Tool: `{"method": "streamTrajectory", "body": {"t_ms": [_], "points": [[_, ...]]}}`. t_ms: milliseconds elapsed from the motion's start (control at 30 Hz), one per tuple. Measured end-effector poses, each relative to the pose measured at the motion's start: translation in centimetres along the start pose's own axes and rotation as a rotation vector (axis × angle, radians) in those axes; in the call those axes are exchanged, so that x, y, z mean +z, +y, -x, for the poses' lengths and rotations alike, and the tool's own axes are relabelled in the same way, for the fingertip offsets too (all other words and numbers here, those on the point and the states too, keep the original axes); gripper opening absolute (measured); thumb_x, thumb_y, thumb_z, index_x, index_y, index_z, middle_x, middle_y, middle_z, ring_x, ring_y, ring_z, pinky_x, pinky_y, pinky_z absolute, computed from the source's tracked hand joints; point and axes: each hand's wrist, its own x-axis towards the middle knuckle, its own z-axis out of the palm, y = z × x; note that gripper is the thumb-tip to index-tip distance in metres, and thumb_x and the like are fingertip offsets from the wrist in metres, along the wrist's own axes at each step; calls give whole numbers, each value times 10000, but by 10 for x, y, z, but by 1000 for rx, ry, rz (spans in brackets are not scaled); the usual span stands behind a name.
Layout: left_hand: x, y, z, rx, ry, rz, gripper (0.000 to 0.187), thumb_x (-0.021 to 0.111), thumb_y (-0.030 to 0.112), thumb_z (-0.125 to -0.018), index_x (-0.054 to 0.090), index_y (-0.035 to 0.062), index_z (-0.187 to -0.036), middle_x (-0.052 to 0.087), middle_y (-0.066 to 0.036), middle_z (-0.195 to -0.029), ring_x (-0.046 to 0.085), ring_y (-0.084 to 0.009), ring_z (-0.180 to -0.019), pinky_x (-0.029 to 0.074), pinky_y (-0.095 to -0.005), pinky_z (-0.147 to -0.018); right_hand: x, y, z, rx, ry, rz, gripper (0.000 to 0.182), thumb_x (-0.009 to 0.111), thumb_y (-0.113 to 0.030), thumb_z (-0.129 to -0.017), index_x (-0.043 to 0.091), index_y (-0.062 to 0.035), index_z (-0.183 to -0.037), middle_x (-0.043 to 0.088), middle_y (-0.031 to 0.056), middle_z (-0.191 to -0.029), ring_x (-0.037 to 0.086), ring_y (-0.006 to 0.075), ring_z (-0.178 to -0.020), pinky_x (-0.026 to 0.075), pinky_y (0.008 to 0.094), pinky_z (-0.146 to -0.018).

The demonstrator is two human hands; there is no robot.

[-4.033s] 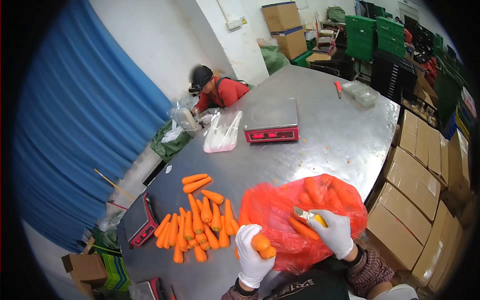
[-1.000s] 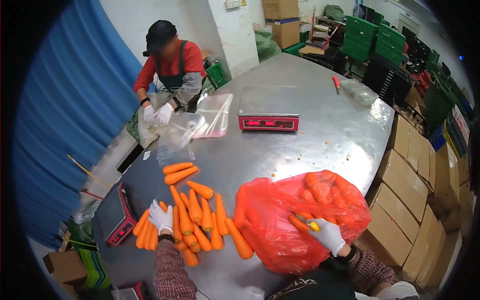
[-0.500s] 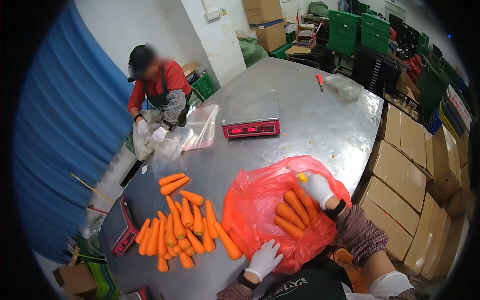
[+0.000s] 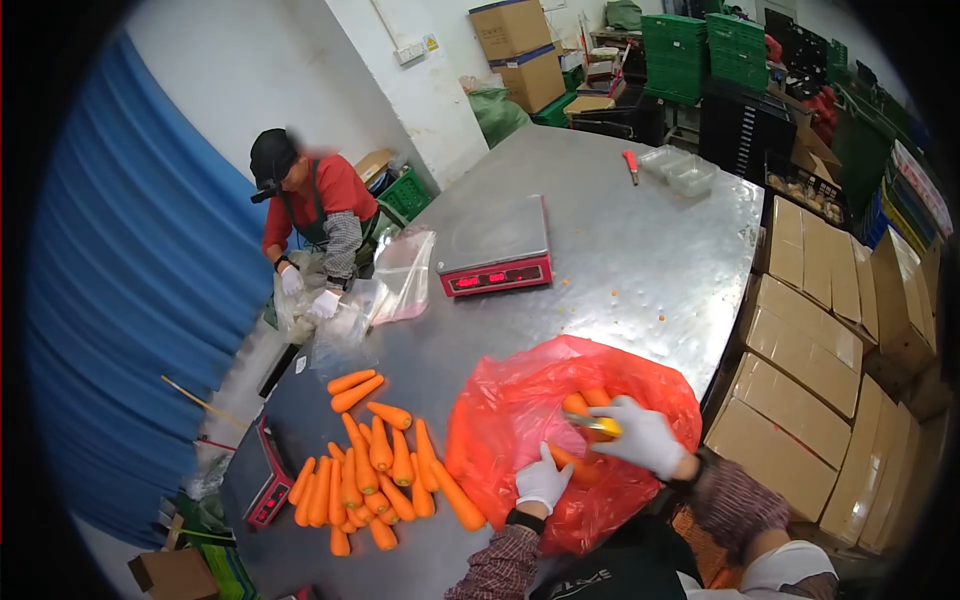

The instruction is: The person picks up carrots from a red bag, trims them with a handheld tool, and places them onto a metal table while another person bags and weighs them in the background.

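A red plastic bag (image 4: 490, 400) lies open on the metal table, with several carrots (image 4: 577, 404) inside it. My left hand (image 4: 543, 482), in a white glove, reaches into the near side of the bag and closes on the end of a carrot (image 4: 573, 462). Just right of it, my gloved right hand (image 4: 640, 437) grips what looks like a small yellow-handled knife (image 4: 606, 427). Its metal part points left over the carrots and is partly blurred. Left of the bag, a pile of loose carrots (image 4: 370, 475) lies on the table.
A red scale (image 4: 495, 245) stands beyond the bag, another scale (image 4: 262, 470) at the left edge. Across the table a person (image 4: 315, 215) handles clear plastic bags (image 4: 400, 275). A red-handled tool (image 4: 631, 167) and clear trays (image 4: 680, 170) lie far back. Cardboard boxes (image 4: 785, 400) flank the right side.
My left hand has moved from the bag's near edge into the bag and onto a carrot. My right hand has come down and nearer with the yellow-handled knife. The view has shifted slightly.
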Motion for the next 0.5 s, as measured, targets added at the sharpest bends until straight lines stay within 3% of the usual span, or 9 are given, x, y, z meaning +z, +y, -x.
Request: {"method": "streamTrajectory", "body": {"t_ms": [33, 133, 200, 300, 333, 367, 433, 467, 500], "points": [[-1, 8, -6, -38, -46, -63, 1035, 576, 643, -862, 185, -34, -1540, 735, -152, -907, 707, -334, -788, 537, -441, -705, -28, 2, 22, -13, 34, -87, 497, 780, -372, -772, 677, -175, -1217, 639, 111, -1082, 679, 314, -903, 547, 379, -820], [5, 23, -14, -69, -43, 9, 1147, 622, 655, -815, 88, -49, -1547, 725, -181, -864, 704, -337, -735, 533, -444, -680, -104, 23, 91, 57, 0, -211, 501, 805, -395, -756, 706, -203, -1208, 660, 100, -1021, 675, 274, -866, 531, 352, -831], [7, 27, -18, -73, -55, 94, 1193, 653, 645, -797, 26, -38, -1548, 722, -197, -907, 704, -347, -760, 534, -449, -696, -146, 25, 128, 294, -317, 72, 483, 803, -407, -768, 722, -174, -1183, 679, 104, -947, 685, 247, -855, 531, 346, -817], [7, 27, -23, -106, -91, 242, 1277, 728, 586, -761, -84, -13, -1544, 706, -225, -1006, 700, -364, -842, 535, -459, -751, -133, 21, 140, 515, -157, -176, 456, 791, -419, -789, 731, -155, -1156, 692, 116, -920, 692, 271, -848, 538, 346, -803], [6, 26, -22, -130, -113, 309, 1318, 772, 538, -744, -131, 1, -1539, 695, -238, -1062, 695, -372, -899, 535, -464, -789, -119, 16, 131, 481, -101, -135, 448, 782, -418, -801, 728, -152, -1157, 696, 122, -946, 696, 284, -856, 543, 350, -798], [7, 24, -21, -128, -105, 306, 1318, 772, 538, -744, -131, 1, -1539, 695, -238, -1062, 695, -372, -899, 535, -464, -789, -99, 12, 115, 442, -42, -97, 440, 773, -417, -812, 725, -149, -1158, 701, 128, -972, 699, 297, -865, 547, 354, -792], [12, 16, -14, -66, 42, 500, 1167, 855, 373, -715, 135, -8, -1551, 683, -202, -1142, 689, -329, -958, 539, -421, -851, -44, 24, 77, 240, 113, -53, 431, 757, -390, -833, 704, -138, -1178, 704, 130, -1007, 697, 313, -906, 551, 376, -808], [16, 6, -11, -64, 53, 492, 1167, 855, 373, -715, 135, -8, -1551, 683, -202, -1142, 689, -329, -958, 539, -421, -851, -15, 30, 55, 265, 142, -12, 455, 750, -388, -834, 676, -134, -1205, 700, 125, -1044, 690, 319, -948, 549, 399, -830], [19, -6, -10, 102, 20, 694, 1001, 871, 297, -706, 305, -12, -1473, 682, -178, -1145, 684, -296, -967, 537, -389, -869, 9, 35, 32, 337, 89, 57, 513, 764, -374, -820, 645, -137, -1259, 689, 134, -1102, 676, 318, -1006, 543, 404, -841]]}}
